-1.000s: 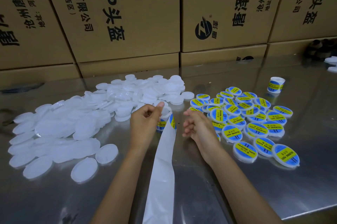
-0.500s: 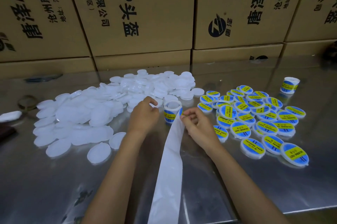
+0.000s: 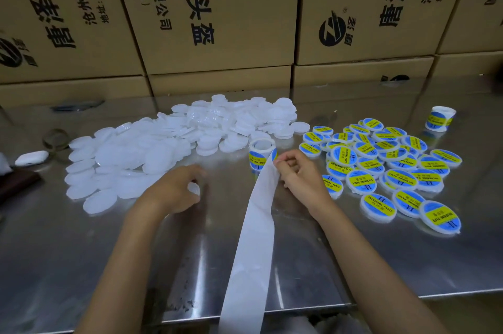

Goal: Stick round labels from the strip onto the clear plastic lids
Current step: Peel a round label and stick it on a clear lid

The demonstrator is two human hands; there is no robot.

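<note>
A heap of clear plastic lids [image 3: 168, 143] covers the left and middle of the steel table [image 3: 81, 265]. My left hand [image 3: 174, 192] grips one bare lid [image 3: 193, 188] just in front of that heap. A roll of blue-and-yellow round labels [image 3: 260, 155] stands in the middle. Its white backing strip [image 3: 253, 246] runs toward me and over the table's near edge. My right hand [image 3: 296, 176] pinches the strip's edge beside the roll; whether a label is on its fingertips I cannot tell. Labelled lids [image 3: 381, 167] lie in a group at the right.
Cardboard boxes [image 3: 217, 21] form a wall along the back of the table. A second label roll [image 3: 439, 118] stands at the far right. A white case [image 3: 31, 157] and a dark object [image 3: 13, 184] sit at the left edge.
My left hand has drawn back from the heap toward me with a bare lid in it. My right hand stays at the strip beside the roll. The view has shifted right.
</note>
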